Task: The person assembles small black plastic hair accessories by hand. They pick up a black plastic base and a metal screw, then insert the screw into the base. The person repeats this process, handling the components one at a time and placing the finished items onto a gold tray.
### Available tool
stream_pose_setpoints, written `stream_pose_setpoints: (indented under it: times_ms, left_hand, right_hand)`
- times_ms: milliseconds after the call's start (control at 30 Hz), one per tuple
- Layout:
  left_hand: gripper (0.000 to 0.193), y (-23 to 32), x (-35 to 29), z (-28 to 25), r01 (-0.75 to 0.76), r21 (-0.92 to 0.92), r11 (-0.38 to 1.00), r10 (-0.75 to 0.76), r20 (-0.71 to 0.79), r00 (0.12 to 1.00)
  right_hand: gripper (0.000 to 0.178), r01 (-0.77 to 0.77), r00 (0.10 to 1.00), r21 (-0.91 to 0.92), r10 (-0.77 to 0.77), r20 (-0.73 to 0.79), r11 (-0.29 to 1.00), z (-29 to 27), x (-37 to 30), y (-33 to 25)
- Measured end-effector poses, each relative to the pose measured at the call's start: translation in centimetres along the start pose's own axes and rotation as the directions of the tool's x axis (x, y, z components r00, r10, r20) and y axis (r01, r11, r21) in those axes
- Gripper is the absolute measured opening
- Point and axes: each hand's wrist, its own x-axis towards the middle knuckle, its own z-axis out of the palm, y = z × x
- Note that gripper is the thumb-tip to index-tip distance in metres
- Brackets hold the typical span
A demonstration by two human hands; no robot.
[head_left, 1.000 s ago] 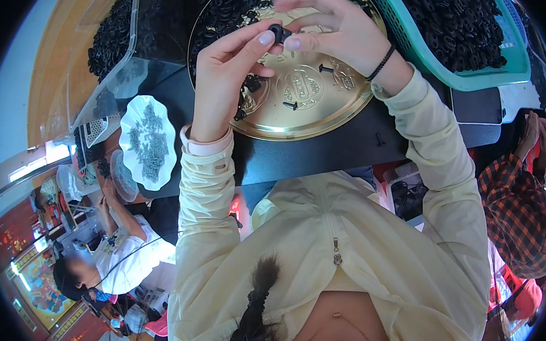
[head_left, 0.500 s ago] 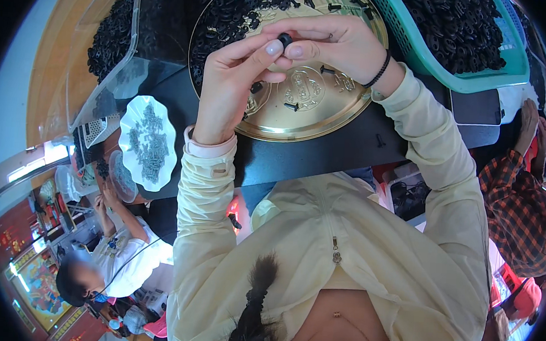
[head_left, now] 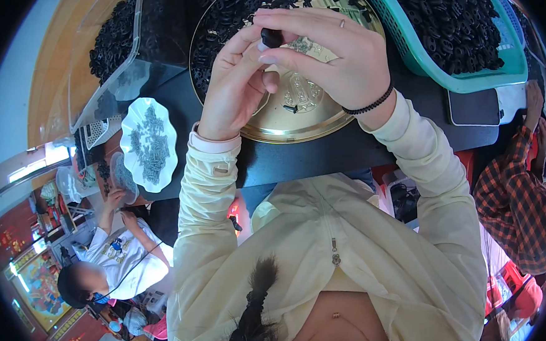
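Above a round gold tray [head_left: 288, 134], both my hands meet at a small black part [head_left: 271, 38] with a rounded end. My left hand [head_left: 234, 87] grips it with thumb and fingers, its other fingers curled. My right hand [head_left: 349, 56] closes round the same part, fingers along its far side and thumb along its near side. The part's lower end is hidden by my fingertips. Many small black pieces [head_left: 229, 11] are heaped on the tray's far left side. A loose black screw-like piece [head_left: 290, 108] lies on the bare metal near my left hand.
A green basket [head_left: 453, 84] of black parts stands at the far right, beside a dark flat phone-like slab [head_left: 474, 108]. On the left are a clear bin [head_left: 107, 76] with black pieces and a white scalloped dish [head_left: 128, 161] of small screws. People sit at both sides.
My right hand has turned and spread further over the black part, its back now more in view. The part shows more of its length. The left-side person's arms have shifted.
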Motion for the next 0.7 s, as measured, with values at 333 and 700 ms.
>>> stream_pose_setpoints:
  times_ms: [333, 700]
  left_hand:
    - [0.032, -0.6, -0.2, 0.1, 0.040, -0.065, 0.997, -0.035, 0.076, 0.996]
    - [0.031, 1.8, 1.0, -2.4, 0.017, 0.522, 0.853, 0.192, -0.345, 0.919]
  right_hand:
    - [0.030, 0.050, 0.998, -0.129, -0.055, -0.035, 0.990, 0.1, 0.1, -0.5]
    - [0.060, -0.155, 0.690, 0.983, 0.701, 0.180, -0.100, -2.2, 1.9, 0.6]
